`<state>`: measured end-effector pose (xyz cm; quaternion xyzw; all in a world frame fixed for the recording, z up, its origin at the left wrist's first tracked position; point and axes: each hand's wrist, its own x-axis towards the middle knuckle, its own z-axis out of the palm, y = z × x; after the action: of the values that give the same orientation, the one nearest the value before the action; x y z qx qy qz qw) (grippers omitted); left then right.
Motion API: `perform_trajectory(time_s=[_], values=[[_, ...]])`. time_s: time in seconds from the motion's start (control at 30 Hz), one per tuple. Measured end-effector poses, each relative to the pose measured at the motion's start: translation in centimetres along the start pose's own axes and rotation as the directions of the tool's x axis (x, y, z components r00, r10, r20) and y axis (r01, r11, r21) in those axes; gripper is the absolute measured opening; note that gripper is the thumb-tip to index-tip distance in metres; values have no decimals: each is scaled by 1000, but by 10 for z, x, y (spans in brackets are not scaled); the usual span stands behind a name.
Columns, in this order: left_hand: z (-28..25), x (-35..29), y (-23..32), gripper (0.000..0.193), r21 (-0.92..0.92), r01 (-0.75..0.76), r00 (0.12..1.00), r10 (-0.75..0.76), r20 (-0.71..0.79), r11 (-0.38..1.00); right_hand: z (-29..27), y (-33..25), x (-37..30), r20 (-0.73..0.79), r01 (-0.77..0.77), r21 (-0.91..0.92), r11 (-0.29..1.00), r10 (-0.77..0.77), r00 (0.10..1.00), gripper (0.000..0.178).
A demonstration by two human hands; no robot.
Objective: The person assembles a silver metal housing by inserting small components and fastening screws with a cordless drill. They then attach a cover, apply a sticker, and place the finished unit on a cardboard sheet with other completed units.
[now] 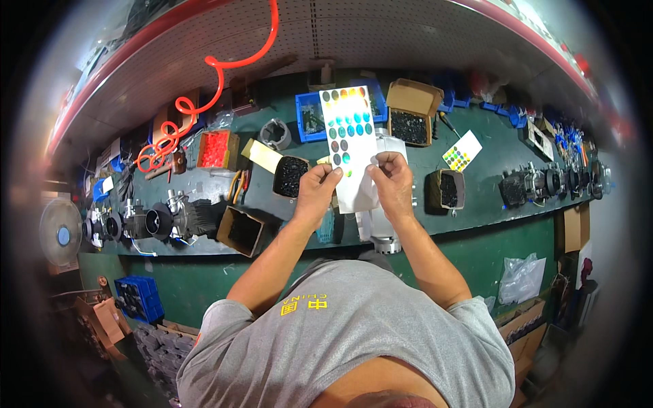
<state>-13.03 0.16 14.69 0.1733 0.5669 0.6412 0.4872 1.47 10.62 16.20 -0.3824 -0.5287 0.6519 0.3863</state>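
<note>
A white sheet of round shiny stickers (352,132) is held up over the workbench. The stickers fill its upper part, and the lower part is mostly bare backing. My left hand (317,192) pinches the sheet's left edge, thumb on top. My right hand (394,182) is closed at the right edge, thumb and fingertips together; whether a loose sticker is between them is too small to tell. Partly hidden beneath the sheet lies a white and silver machine part (383,230), its toothed end toward me.
Around my hands stand boxes of black small parts (291,177), a box of red parts (215,149) and blue bins (311,117). Another sticker sheet (462,151) lies right. Machine units line both sides, including a black-finned one (520,187). A red coiled hose (221,81) hangs at left.
</note>
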Motion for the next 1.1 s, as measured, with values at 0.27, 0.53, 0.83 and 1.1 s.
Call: perform_trajectory(time_s=[0.27, 0.53, 0.83, 1.1], values=[[15, 3, 2, 16, -32, -112, 994, 112, -11, 993, 15, -17, -17, 185, 490, -550, 677, -473, 861, 23], [24, -1, 10, 19, 126, -176, 984, 176, 8, 976, 22, -4, -13, 101, 385, -436, 814, -381, 919, 21], [24, 5, 5, 18, 177, -226, 974, 223, 36, 958, 19, -2, -14, 35, 201, -360, 911, -202, 979, 21], [22, 9, -8, 14, 231, -252, 968, 250, 36, 940, 14, -6, -10, -14, -21, -244, 970, 18, 1000, 25]])
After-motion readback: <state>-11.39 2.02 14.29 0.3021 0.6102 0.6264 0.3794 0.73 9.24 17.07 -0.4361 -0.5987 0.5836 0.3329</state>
